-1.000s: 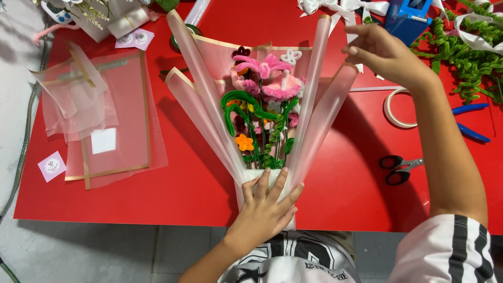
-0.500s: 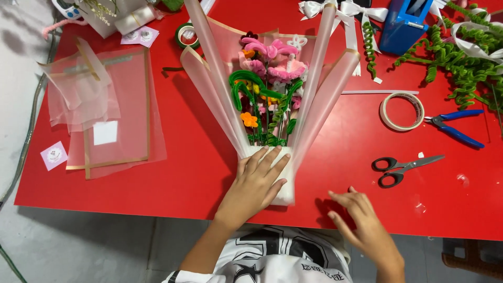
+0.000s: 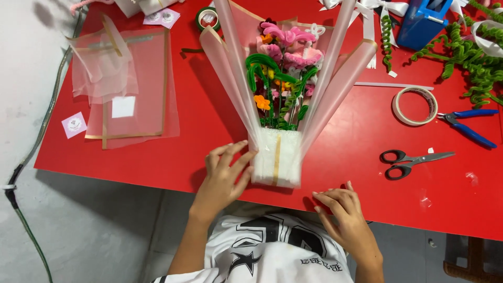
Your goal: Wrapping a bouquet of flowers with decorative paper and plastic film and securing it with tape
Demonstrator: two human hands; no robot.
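A bouquet (image 3: 283, 78) of pink, orange and green pipe-cleaner flowers lies on the red table (image 3: 209, 136), wrapped in translucent sheets that fan out toward the far side. Its white wrapped base (image 3: 276, 157) points at me. My left hand (image 3: 225, 173) lies flat, fingers spread, touching the left side of that base. My right hand (image 3: 343, 212) rests at the table's near edge, just right of the base, fingers slightly curled, holding nothing.
Black scissors (image 3: 411, 159), a tape roll (image 3: 415, 106) and blue-handled pliers (image 3: 469, 126) lie to the right. Green pipe-cleaner coils (image 3: 471, 63) and a blue tape dispenser (image 3: 422, 23) sit far right. Translucent wrapping sheets (image 3: 126, 89) lie left, green tape (image 3: 208, 18) behind.
My right hand came down from the far right of the table to the near edge beside the base. My left hand slid from on top of the base to its left side.
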